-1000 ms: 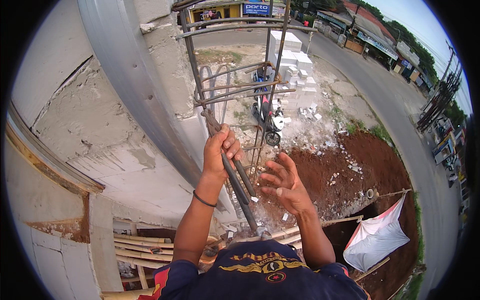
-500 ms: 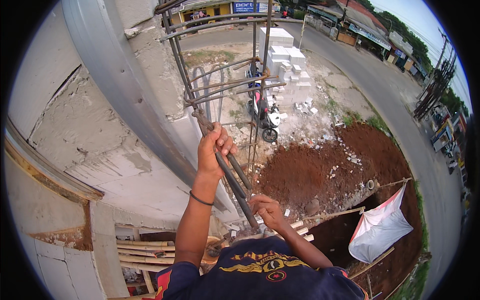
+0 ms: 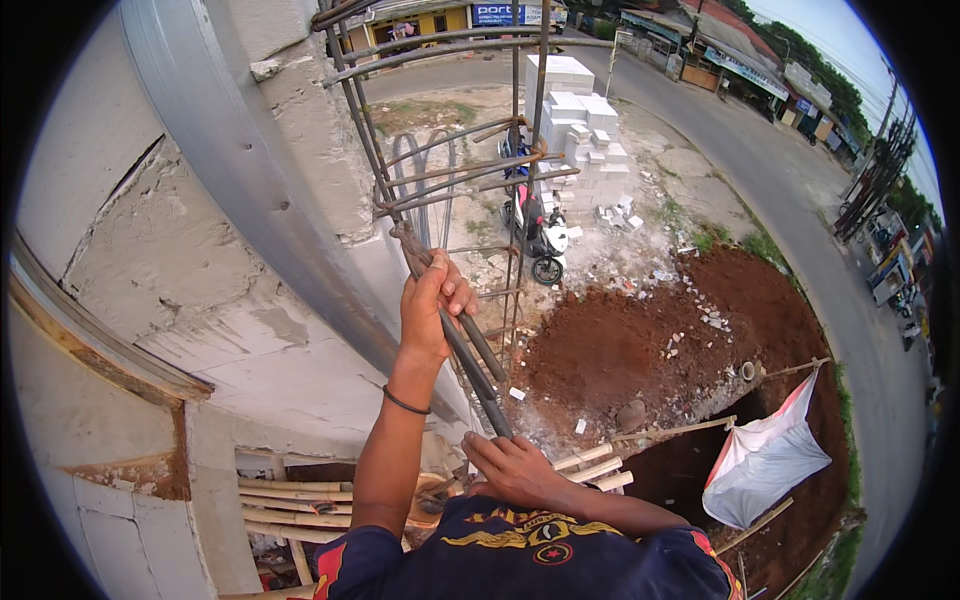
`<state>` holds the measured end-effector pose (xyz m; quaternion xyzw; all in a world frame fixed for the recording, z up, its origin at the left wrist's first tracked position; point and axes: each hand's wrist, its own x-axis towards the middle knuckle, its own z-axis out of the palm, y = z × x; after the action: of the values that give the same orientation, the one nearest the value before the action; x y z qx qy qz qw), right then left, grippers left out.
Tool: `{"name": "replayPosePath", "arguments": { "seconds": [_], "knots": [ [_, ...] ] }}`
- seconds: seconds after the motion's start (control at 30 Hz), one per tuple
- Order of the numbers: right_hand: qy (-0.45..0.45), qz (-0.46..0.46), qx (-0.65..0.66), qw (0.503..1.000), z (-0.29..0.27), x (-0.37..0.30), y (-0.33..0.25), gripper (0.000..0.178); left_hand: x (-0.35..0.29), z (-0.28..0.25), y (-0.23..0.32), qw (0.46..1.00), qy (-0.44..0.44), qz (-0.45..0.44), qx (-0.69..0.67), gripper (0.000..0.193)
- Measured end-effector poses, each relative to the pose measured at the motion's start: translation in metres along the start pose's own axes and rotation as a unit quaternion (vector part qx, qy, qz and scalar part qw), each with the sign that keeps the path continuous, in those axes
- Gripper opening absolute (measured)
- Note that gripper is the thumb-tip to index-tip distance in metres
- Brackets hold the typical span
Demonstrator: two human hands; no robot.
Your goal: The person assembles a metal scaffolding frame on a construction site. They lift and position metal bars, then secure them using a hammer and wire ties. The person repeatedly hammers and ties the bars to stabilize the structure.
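We do best to steady the long-handled tool at the rebar cage's left edge, our left hand's fingers wrapped around it, while whether our right hand's fingers, beside its lower end, grip we cannot tell.

Lit brightly but softly under pale sky, right of the rebar cage; dully gleaming along the metal channel left of it; bowed toward black edges; perhaps blurred at shopfronts beyond.
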<state>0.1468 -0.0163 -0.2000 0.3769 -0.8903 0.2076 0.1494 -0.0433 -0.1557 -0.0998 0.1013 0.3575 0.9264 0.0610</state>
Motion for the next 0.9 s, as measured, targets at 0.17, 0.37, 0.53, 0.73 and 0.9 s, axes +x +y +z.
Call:
{"name": "replayPosePath", "arguments": {
  "seconds": [0.17,0.37,0.53,0.73,0.9],
  "knots": [
    [0.302,0.074,0.048,0.949,-0.054,0.025,0.024,0.064,-0.002,0.001,0.0,1.0,0.017,0.004,0.002,0.011],
    [0.186,0.258,0.162,0.934,-0.055,0.098,0.037,0.052,0.003,0.021,-0.012,0.986,0.126,0.047,0.097,0.007],
    [0.05,0.327,0.432,0.839,-0.073,0.105,0.043,0.045,-0.008,0.023,-0.002,0.976,0.114,0.077,0.17,0.027],
    [-0.073,0.266,0.891,0.36,-0.066,0.101,0.061,0.052,-0.005,0.017,0.003,0.993,0.011,0.005,-0.119,0.039],
    [-0.103,0.332,0.773,0.531,-0.068,0.098,0.072,0.06,0.003,0.01,0.004,0.986,-0.039,-0.026,-0.163,0.024]
  ]
}}
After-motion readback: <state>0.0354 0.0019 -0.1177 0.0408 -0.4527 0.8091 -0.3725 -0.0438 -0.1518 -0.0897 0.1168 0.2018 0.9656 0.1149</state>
